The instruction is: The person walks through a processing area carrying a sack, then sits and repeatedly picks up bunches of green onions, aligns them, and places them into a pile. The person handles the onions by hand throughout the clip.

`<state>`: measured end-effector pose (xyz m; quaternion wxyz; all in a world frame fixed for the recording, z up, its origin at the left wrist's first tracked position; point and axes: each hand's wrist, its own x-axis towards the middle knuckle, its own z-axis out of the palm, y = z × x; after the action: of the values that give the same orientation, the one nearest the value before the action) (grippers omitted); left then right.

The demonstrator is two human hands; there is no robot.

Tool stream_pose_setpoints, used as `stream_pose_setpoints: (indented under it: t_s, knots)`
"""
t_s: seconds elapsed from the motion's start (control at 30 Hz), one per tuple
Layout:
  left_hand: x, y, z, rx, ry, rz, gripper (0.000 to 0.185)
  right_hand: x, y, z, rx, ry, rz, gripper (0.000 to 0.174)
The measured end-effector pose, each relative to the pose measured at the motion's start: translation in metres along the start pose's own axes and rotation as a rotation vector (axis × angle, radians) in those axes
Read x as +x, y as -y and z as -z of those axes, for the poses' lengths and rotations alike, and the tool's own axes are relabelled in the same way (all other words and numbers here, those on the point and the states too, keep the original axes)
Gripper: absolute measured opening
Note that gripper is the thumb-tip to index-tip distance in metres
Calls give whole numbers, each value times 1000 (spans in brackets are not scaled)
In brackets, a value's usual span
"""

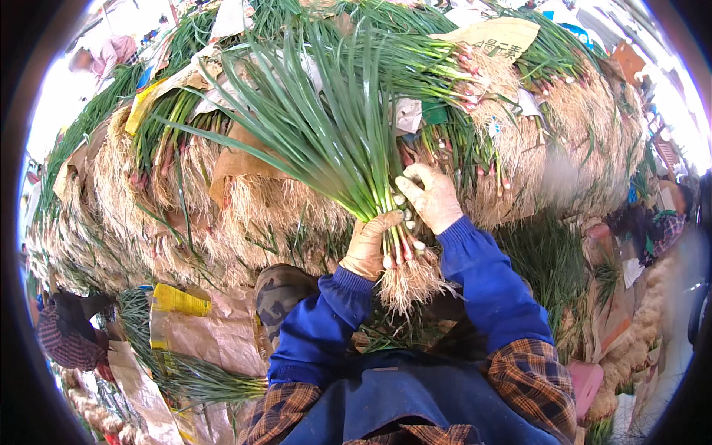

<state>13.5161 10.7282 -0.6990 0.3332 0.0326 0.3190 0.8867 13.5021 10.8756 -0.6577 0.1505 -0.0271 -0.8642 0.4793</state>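
Note:
My left hand (374, 239), in a pale glove, is closed around a bunch of green onions (356, 144). The long green leaves fan up and to the left. Reddish-white bulbs and a tuft of pale roots (409, 281) hang below the grip. My right hand (428, 194), also in a pale glove, is just right of the stems. Its thumb and index finger are bent with a gap between them, and nothing shows in its grasp. Whether its fingertips touch the stems is hard to see.
A long heap of green onions (261, 200) with roots facing me spans the front. A loose bunch (445, 72) lies on top beside a printed paper sack (495, 36). Sacking (211, 334) lies at left, a pink stool (584, 384) at right. Other people (72, 328) are at the sides.

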Motion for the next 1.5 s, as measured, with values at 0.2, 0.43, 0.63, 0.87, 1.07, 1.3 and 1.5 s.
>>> stream_pose_setpoints:
  t_s: [0.2, 0.43, 0.63, 0.87, 1.07, 1.3, 1.5]
  knots:
    - [-4, -11, -3, -232, 60, 26, 27, -35, -19, 30, 1621, 215, -307, 14]
    - [-7, -21, -7, -476, 329, -230, 38, -36, -57, 89, -961, 599, 247, 31]
    - [10, -10, -4, -267, 110, -32, 28, 96, -52, 115, -664, -299, 692, 25]
    - [14, -10, 3, -320, 120, -51, 66, 122, -50, 100, -1149, -138, 277, 20]
    - [17, -12, -1, -294, 140, -56, 55, 27, -10, 85, -256, 28, 147, 19]
    - [22, 0, -4, -253, 145, -102, 45, -58, 1, 58, -312, 185, 475, 15]
    - [10, 2, -3, -306, 174, -36, 36, -28, -35, 77, -819, -58, 327, 18]
